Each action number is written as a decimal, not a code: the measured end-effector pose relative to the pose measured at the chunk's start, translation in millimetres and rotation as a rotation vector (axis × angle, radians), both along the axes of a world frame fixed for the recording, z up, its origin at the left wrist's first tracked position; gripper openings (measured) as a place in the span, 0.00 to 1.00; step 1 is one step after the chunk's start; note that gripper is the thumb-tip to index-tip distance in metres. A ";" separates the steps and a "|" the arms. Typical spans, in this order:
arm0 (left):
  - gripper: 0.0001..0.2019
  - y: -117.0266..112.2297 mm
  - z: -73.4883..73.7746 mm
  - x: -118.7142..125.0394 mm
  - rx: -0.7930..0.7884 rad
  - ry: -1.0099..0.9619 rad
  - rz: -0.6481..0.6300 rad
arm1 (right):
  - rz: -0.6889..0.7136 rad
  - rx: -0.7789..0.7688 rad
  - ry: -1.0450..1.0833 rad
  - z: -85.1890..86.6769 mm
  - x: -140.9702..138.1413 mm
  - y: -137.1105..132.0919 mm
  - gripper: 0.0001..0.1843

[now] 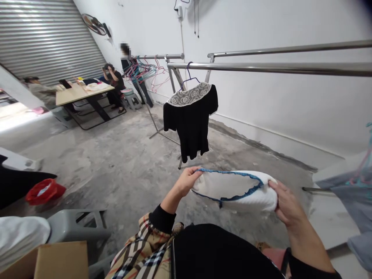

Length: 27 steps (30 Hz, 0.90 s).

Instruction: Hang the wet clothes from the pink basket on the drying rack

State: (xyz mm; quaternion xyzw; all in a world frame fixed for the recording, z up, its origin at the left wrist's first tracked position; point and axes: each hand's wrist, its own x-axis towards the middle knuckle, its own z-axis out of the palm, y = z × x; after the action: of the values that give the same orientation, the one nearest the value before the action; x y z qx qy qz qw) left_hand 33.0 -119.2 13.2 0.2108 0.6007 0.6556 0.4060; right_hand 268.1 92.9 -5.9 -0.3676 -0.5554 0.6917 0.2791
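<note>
Between my two hands a white garment (258,199) with a blue-trimmed opening is held stretched out in front of me. My left hand (187,181) pinches the blue edge at its left end. On the other side, my right hand (287,201) grips the white fabric near the right end of the opening. Beyond them a black top (193,120) with a white lace collar hangs from a purple hanger (190,79). The rest of the white garment's shape is foreshortened and hard to make out.
A metal clothes rack (261,68) crosses at the right, with coloured hangers (142,71) farther back. Nearby at left stand a grey stool (78,226), a cardboard box (62,259) and a red bag (45,193). People are around a table (69,97) at the back left.
</note>
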 end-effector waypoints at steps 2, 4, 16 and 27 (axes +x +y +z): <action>0.17 -5.3 14.1 9.2 0.034 -0.083 -0.026 | 0.031 0.054 -0.133 -12.8 8.2 0.0 0.24; 0.17 -10.4 25.1 16.9 0.042 -0.154 -0.046 | 0.106 0.184 -0.275 -24.9 15.6 -1.2 0.27; 0.18 -25.3 36.1 26.8 -0.081 -0.249 0.013 | -0.017 0.734 -0.373 9.9 48.6 35.4 0.21; 0.21 -32.8 32.6 27.9 -0.100 -0.220 0.089 | -0.766 1.235 -0.433 107.9 53.0 87.4 0.16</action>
State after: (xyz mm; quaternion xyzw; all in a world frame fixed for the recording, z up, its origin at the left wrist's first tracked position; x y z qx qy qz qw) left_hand 60.9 -151.9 45.8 0.0900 0.5934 0.6613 0.4500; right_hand 321.1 180.3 102.0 -0.4397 -0.7176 0.0220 0.5397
